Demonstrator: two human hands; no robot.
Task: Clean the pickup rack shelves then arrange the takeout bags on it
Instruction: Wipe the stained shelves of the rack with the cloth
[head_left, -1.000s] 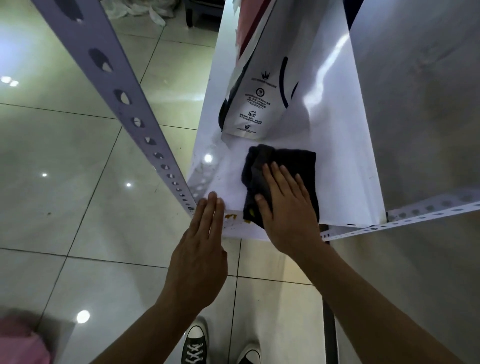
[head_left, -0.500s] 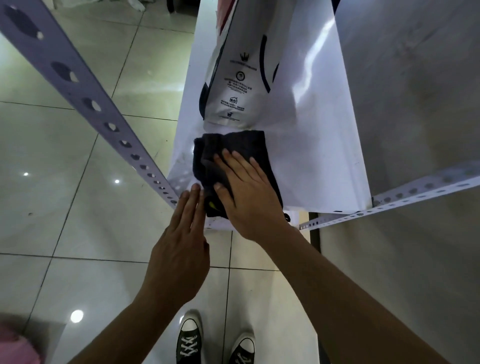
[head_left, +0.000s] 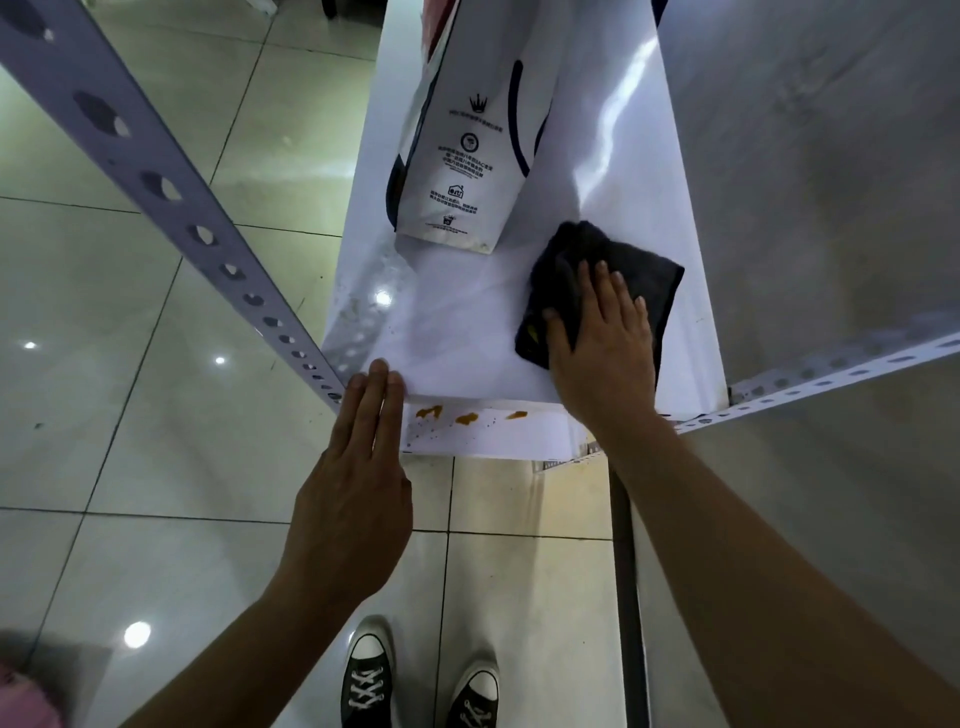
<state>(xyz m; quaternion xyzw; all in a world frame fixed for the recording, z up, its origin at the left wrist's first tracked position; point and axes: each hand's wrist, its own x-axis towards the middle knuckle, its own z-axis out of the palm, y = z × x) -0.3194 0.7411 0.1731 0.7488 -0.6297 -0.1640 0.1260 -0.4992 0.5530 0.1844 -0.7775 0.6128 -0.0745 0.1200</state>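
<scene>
The right hand (head_left: 597, 348) presses flat on the dark cloth (head_left: 618, 270) just right of the takeout bag (head_left: 457, 171), scrubbing the white shelf (head_left: 457, 322); the left hand (head_left: 358, 467), fingers straight and empty, steadies its front edge, above orange stains (head_left: 467, 415).

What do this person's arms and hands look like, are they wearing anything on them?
Nothing is worn on them. The left hand and right hand are bare: no gloves, rings, watch or bands show. Both forearms are bare too, with no sleeves down to the frame's edge. The only clothing in view is a pair of black lace-up sneakers with white toe caps.
</scene>
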